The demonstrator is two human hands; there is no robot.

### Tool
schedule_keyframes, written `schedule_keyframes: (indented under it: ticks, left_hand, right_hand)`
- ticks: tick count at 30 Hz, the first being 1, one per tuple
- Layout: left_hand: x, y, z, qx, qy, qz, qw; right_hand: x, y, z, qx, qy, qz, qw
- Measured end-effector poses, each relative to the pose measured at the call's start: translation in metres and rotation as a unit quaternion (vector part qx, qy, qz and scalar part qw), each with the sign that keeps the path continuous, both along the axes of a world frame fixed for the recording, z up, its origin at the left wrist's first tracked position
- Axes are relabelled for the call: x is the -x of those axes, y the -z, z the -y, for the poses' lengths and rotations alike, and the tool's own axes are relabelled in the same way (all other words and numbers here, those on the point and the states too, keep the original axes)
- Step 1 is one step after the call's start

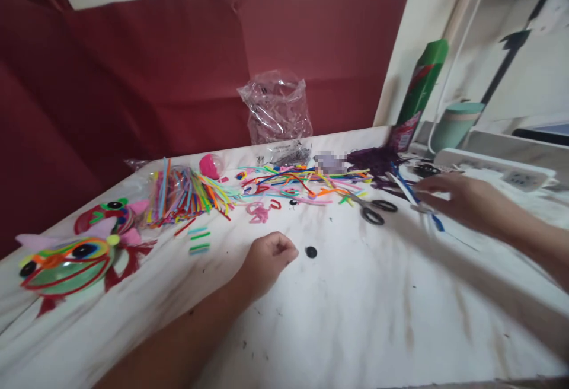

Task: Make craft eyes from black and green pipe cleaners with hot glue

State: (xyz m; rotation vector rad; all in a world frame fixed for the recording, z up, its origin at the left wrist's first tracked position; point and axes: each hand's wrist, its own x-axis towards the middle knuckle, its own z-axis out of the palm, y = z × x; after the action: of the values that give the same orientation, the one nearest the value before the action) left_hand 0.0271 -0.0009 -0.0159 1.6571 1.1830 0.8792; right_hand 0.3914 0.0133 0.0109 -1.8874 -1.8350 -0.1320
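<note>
Low over the middle of the table, my left hand point(272, 254) is closed, its fingertips pressed together; anything in them is hidden. Just right of those fingertips lies a small black disc point(312, 252). On the right, my right hand point(451, 194), slightly blurred, has its thumb and fingers around a slim blue tool point(438, 223), pen-like, with a white strip point(402, 186) alongside. Its exact kind cannot be made out. Scissors with black handles point(372, 215) rest to the left of this hand, blades among coloured pipe cleaners point(306, 181).
Two colourful fish-like crafts point(66, 264) stand at the left by a bundle of pipe cleaners point(191, 196). Short cut pieces point(200, 241) lie before it. Behind are a clear plastic bag point(280, 110), dark purple strands point(373, 160), a green bottle point(420, 92), a mint cup point(457, 125) and a power strip point(498, 166).
</note>
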Motion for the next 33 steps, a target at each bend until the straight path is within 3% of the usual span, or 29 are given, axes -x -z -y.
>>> schedule_keyframes:
  ticks: [2, 4, 7, 13, 18, 27, 33]
  left_hand:
    - [0.001, 0.002, 0.000, 0.039, 0.016, 0.017, 0.999]
    - [0.003, 0.007, -0.001, 0.057, 0.021, 0.044, 0.997]
    - [0.008, 0.013, -0.003, 0.069, 0.025, 0.098, 0.992]
    - [0.009, 0.018, -0.005, 0.086, 0.045, 0.182, 0.979]
    - [0.007, 0.019, -0.004, 0.089, 0.047, 0.203, 0.974]
    - [0.009, 0.008, 0.002, 0.011, 0.042, 0.092, 0.995]
    - [0.006, 0.004, 0.006, -0.030, 0.051, 0.043, 0.997]
  right_hand:
    - [0.059, -0.003, 0.013, -0.005, -0.139, -0.084, 0.987]
    - [0.115, -0.001, 0.025, 0.022, -0.285, -0.136, 0.949]
    - [0.173, 0.007, 0.036, 0.066, -0.366, -0.198, 0.907]
    - [0.210, 0.016, 0.035, 0.045, -0.380, -0.266, 0.885]
    - [0.216, 0.018, 0.033, 0.014, -0.344, -0.239, 0.908]
    - [0.217, 0.021, 0.031, 0.009, -0.326, -0.215, 0.921]
    - [0.212, 0.020, 0.031, 0.040, -0.324, -0.263, 0.908]
